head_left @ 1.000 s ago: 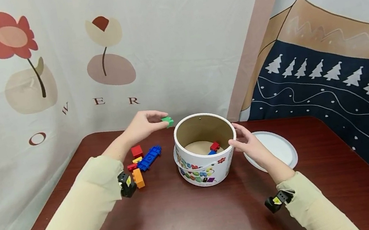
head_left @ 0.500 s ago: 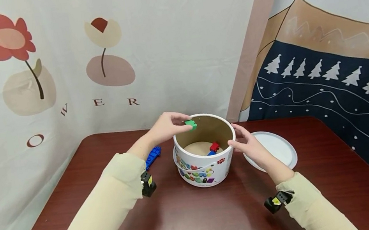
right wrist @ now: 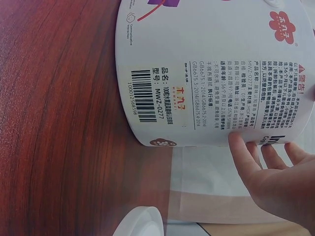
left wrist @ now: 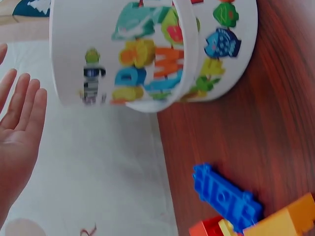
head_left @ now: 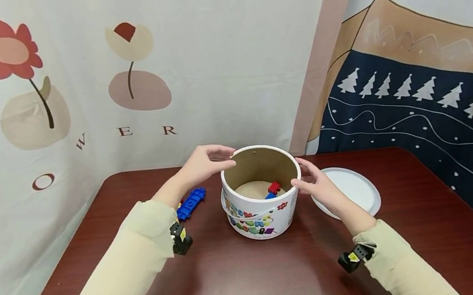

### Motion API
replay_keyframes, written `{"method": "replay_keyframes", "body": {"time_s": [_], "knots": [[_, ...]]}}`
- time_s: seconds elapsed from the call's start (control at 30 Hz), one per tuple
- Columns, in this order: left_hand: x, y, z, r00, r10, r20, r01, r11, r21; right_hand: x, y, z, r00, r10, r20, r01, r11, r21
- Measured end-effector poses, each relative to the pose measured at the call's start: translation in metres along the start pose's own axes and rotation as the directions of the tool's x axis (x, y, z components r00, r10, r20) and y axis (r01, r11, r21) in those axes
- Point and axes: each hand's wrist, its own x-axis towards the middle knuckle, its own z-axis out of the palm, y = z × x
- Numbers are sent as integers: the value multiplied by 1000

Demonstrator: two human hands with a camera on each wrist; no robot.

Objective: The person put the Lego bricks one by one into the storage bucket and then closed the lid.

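Observation:
My left hand (head_left: 208,164) is above the left rim of a white bucket (head_left: 261,218) printed with colourful letters and fruit. Its fingers are extended, and the palm side in the left wrist view holds nothing. My right hand (head_left: 321,186) steadies the bucket from the right, thumb at the rim and fingers (right wrist: 243,152) against the outer wall. Inside the bucket lie a red block (head_left: 274,187) and a blue piece (head_left: 270,195). Left of it sit a blue toy base (head_left: 191,203), an orange block (left wrist: 288,219) and a red block (left wrist: 206,227). The left forearm hides some blocks in the head view.
A white round lid (head_left: 352,190) lies on the dark red-brown table (head_left: 259,275), right of the bucket and partly behind the right hand. The bucket's handle (head_left: 250,216) hangs down at its front. Printed curtains (head_left: 225,68) stand behind the table.
My left hand carried a green block rightward over the bucket, then drew back slightly left without it. The green block is out of sight now. The right hand stayed on the bucket.

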Motion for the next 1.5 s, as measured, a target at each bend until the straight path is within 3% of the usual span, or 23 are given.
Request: {"method": "replay_keyframes", "body": {"time_s": [0.27,0.6,0.8,0.97,1.3,1.5], "knots": [[-25,-34,-28,994,-70,-87,74,996,49,-1,-1,0,1000,-1,-4,1,1000,-11],[-74,-90,-47,976,-183,-120,195,976,94,0,-2,1,1000,-3,-4,3,1000,-17],[-101,-112,-45,968,-228,-109,237,969,71,0,-3,1,1000,-14,3,14,1000,2],[-116,-124,-38,961,-260,-94,267,961,75,1,-3,1,1000,-16,4,16,1000,9],[-127,-135,-25,960,-269,-76,275,959,76,0,-4,1,1000,-10,8,10,1000,10],[-131,-141,-21,971,-233,-48,237,968,81,0,-4,1,1000,-8,2,8,1000,8]]}}
